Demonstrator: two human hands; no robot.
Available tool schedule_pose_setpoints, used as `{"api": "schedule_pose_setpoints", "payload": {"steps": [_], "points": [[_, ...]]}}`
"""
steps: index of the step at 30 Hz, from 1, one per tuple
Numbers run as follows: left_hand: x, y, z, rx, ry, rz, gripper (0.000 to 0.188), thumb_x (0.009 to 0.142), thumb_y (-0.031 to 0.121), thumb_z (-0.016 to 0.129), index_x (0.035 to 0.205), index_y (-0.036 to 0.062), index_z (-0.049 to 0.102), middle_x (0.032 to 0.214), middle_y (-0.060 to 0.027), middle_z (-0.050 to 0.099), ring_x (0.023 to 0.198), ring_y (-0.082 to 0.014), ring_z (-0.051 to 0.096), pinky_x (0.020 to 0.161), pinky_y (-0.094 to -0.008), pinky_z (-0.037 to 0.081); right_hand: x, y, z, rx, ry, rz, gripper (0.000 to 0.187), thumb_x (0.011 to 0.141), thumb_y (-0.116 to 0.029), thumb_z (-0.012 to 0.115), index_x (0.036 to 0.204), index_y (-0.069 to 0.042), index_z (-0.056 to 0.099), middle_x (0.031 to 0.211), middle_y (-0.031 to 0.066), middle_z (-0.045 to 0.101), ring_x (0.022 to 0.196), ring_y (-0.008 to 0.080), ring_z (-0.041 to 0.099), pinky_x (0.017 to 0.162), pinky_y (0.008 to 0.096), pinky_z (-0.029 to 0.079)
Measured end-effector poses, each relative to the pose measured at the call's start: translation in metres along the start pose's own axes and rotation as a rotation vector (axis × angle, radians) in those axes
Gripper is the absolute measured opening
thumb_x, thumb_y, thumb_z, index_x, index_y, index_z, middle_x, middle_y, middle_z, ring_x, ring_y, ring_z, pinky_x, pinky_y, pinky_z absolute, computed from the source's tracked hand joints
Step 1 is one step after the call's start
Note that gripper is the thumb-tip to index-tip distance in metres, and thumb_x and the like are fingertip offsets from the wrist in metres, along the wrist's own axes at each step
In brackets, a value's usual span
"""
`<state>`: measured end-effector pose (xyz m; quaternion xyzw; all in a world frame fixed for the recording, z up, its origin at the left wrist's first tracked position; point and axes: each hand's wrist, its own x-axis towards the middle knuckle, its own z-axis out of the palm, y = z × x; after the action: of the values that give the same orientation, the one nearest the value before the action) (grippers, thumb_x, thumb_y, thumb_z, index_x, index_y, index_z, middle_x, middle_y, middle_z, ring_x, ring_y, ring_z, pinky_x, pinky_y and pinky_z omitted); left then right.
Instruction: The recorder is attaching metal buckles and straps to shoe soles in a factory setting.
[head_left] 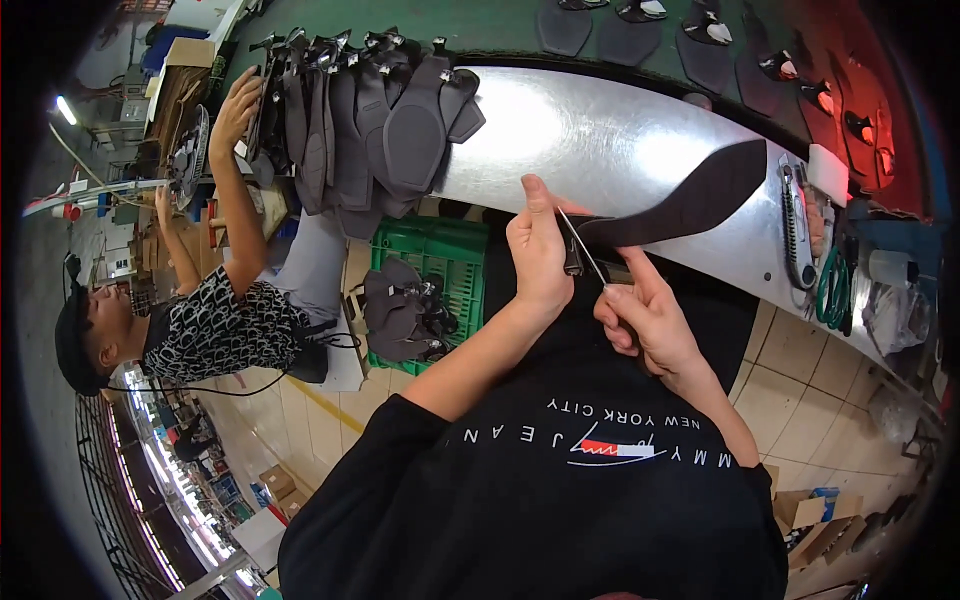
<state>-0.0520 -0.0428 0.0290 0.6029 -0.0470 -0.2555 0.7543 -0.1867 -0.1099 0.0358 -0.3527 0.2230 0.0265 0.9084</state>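
Note:
My left hand grips the narrow end of a dark sole-shaped piece, thumb pointing up. The broad end of the piece stretches right over the metal table edge. A thin, shiny metal tool slants across that narrow end, its lower end pinched in my right hand; its exact kind does not show. A small black part sits beside the tool, partly hidden by my left fingers. My right forefinger reaches up to the underside of the piece.
A heap of similar dark pieces hangs over the table's left. More lie in a green crate below and on a green surface beyond. At right lie a utility knife and green-handled scissors. A co-worker reaches in from the left.

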Motion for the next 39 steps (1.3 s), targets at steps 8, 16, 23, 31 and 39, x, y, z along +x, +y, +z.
{"api": "schedule_pose_setpoints", "payload": {"steps": [8,16,23,31,39], "points": [[0.005,0.002,-0.011,0.016,-0.059,0.070,0.072,0.099,0.057,0.030,0.060,0.0008,0.053,0.062,-0.0076,0.056,0.059,-0.0134,0.049,0.061,-0.0260,0.040,-0.005,-0.014,-0.013,0.115,0.123,-0.174,0.020,0.097,-0.017,0.049,0.107,-0.002,0.057,0.068,0.0019,0.052,0.049,0.0060,0.045,0.040,0.0194,0.034],[0.005,0.012,-0.013,0.178,-0.076,0.197,0.093,0.094,0.069,0.009,0.058,-0.0011,0.059,0.056,-0.0052,0.056,0.054,-0.0122,0.050,0.058,-0.0232,0.041,0.009,0.008,-0.002,-1.023,0.327,-0.813,0.012,0.085,0.004,0.058,0.095,0.002,0.063,0.077,0.0115,0.064,0.059,0.0205,0.061,0.054,0.0295,0.047],[0.012,0.009,-0.018,-0.030,-0.118,-0.022,0.084,0.092,0.072,0.019,0.062,0.0031,0.056,0.058,-0.0049,0.055,0.055,-0.0121,0.051,0.053,-0.0233,0.040,-0.004,0.005,0.001,-1.174,0.031,-0.878,0.013,0.078,0.005,0.061,0.090,-0.001,0.062,0.077,0.0124,0.063,0.063,0.0266,0.062,0.056,0.0324,0.049],[0.006,0.001,-0.008,-0.724,-0.187,-0.655,0.053,0.078,0.068,0.058,0.069,0.0162,0.057,0.060,0.0030,0.048,0.070,-0.0165,0.053,0.070,-0.0347,0.044,0.002,-0.002,0.006,-1.072,0.412,-0.815,0.008,0.083,0.004,0.060,0.090,-0.001,0.061,0.077,0.0131,0.061,0.060,0.0277,0.060,0.055,0.0337,0.048],[0.011,0.005,-0.004,-0.608,-0.093,-0.608,0.056,0.088,0.067,0.047,0.066,0.0159,0.042,0.059,-0.0007,0.041,0.060,-0.0190,0.053,0.060,-0.0336,0.045,0.007,0.009,0.009,-1.103,0.386,-0.763,0.006,0.085,0.000,0.060,0.085,-0.002,0.055,0.072,0.0133,0.057,0.061,0.0321,0.058,0.053,0.0377,0.045]]}}
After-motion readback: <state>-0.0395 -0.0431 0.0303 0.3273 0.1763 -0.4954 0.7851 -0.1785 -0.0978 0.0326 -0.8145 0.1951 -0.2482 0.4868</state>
